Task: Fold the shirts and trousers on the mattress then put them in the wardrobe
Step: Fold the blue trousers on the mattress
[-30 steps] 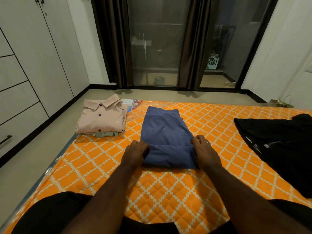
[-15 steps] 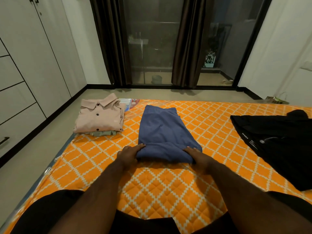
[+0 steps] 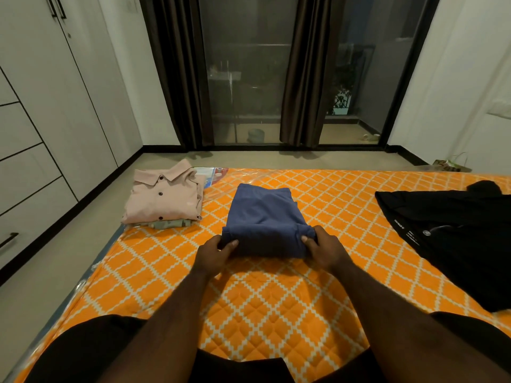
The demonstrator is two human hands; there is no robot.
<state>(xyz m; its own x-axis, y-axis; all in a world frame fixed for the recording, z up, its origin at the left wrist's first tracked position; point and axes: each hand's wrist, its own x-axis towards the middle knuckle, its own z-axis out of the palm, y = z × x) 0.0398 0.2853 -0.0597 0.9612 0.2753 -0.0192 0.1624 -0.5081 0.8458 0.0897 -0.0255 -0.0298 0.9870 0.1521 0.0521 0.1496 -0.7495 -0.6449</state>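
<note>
Fingers (image 3: pixel 231 243) of the left hand (image 3: pixel 214 255) and right hand (image 3: pixel 326 251) grip the near corners of the blue garment (image 3: pixel 262 214), thumbs on top. Folded into a thick, smooth rectangle, it lies on the orange mattress (image 3: pixel 276 299), between the pink shirt (image 3: pixel 163 200) and the black garment (image 3: pixel 456 239).

Folded garment (image 3: pixel 262 217) mid-mattress (image 3: pixel 276 299), betw. my left hand (image 3: pixel 214 254) & right hand (image 3: pixel 325 250). Collared shirt (image 3: pixel 163 200) at far-left corner; unfolded garment (image 3: pixel 456 244) to the right. Wardrobe (image 3: pixel 41 106) left, glass door (image 3: pixel 243 78) behind.
</note>
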